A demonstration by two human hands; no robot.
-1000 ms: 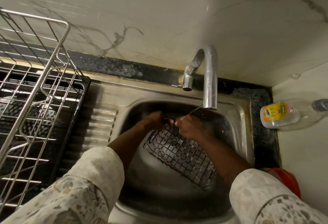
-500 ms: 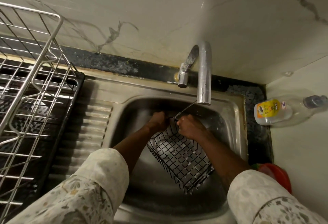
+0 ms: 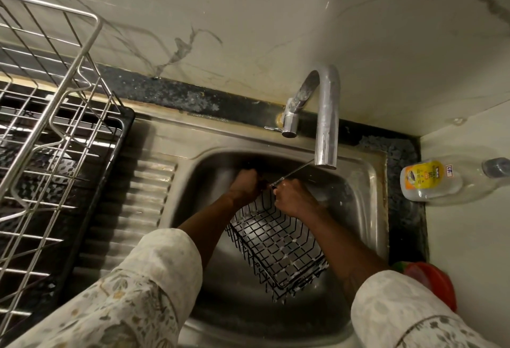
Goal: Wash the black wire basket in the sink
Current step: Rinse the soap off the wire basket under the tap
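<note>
The black wire basket is tilted inside the steel sink, with soap foam on its wires. My left hand grips its far rim on the left. My right hand grips the same rim on the right. A thin stream of water slants from the chrome tap onto the rim between my hands. Which fingers wrap the wire is hidden.
A steel dish rack on a black tray stands to the left of the ribbed drainboard. A clear dish-soap bottle lies on the counter at right. A red and green object sits by my right sleeve.
The basket has tipped from lying nearly flat to standing more on edge, its near end lower in the sink. Both hands have stayed on the far rim under the tap.
</note>
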